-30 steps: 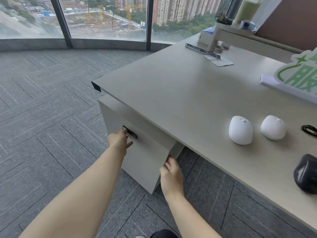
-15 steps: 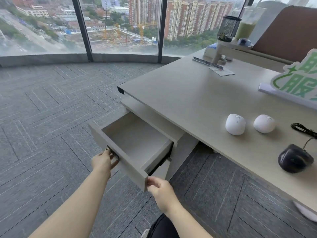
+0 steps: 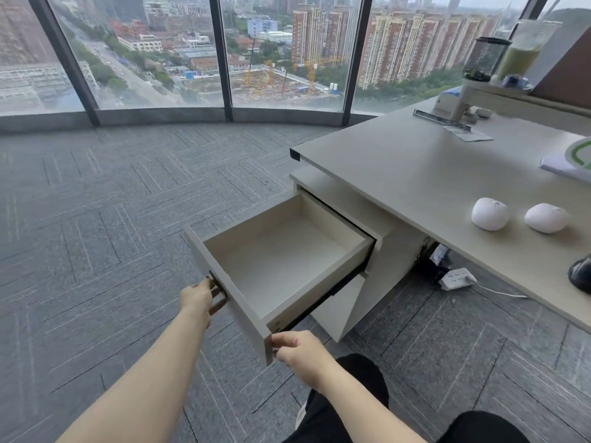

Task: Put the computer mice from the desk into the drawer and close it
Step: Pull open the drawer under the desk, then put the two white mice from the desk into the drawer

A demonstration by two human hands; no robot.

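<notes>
The top drawer of the cabinet under the desk stands pulled far out, and nothing lies inside it. My left hand grips the dark handle on the drawer's front. My right hand holds the front panel's near right corner. Two white computer mice sit side by side on the desk, one nearer the drawer and one to its right. A black mouse shows partly at the right edge of the view.
A white power strip with a cable lies on the carpet under the desk. A ruler, papers and a white stand with jars occupy the desk's far end. My dark-trousered knees are below the drawer. Windows line the far wall.
The drawer went from shut to pulled far out, with both hands moving back along with its front panel. The camera view has backed away and swung left.
</notes>
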